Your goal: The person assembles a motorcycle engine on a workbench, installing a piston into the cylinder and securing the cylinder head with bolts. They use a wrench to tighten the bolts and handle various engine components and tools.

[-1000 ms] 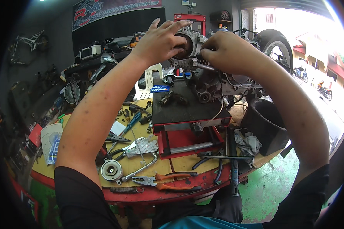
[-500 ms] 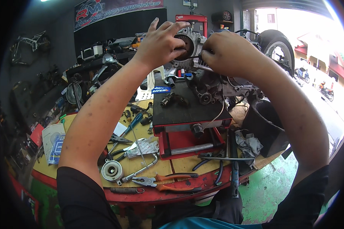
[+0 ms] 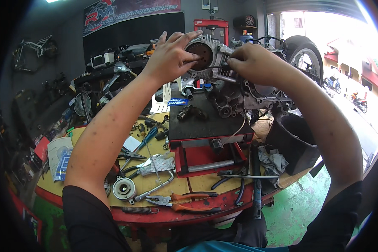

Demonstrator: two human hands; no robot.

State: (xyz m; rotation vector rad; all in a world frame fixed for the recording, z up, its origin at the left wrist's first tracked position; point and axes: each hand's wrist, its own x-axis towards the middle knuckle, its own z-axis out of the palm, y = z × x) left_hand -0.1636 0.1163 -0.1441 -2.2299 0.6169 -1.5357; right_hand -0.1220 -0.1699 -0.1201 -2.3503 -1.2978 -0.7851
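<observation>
A motorcycle engine (image 3: 231, 98) rests on a stand with a black top (image 3: 176, 130) and a red frame. At its upper end a round brownish sprocket (image 3: 205, 53) shows inside the opened metal head. My left hand (image 3: 168, 59) is beside it with fingers spread, one fingertip reaching onto the sprocket's face. My right hand (image 3: 256, 61) is closed round the dark handle of a thin tool, which looks like a screwdriver (image 3: 215, 67). The shaft points left, across the lower edge of the sprocket; whether its tip touches anything is hidden by my left fingers.
Pliers with orange handles (image 3: 193, 194), a spring (image 3: 139, 209), a round metal part (image 3: 124, 189) and a blue screwdriver (image 3: 146, 137) lie on the bench. A dark bin (image 3: 296, 147) and crumpled rag (image 3: 273, 161) are at right. A wheel (image 3: 304, 59) stands behind the engine.
Both hands sit slightly lower in view. The left hand has shifted left, uncovering more of the sprocket; the right hand has moved a little right with the tool.
</observation>
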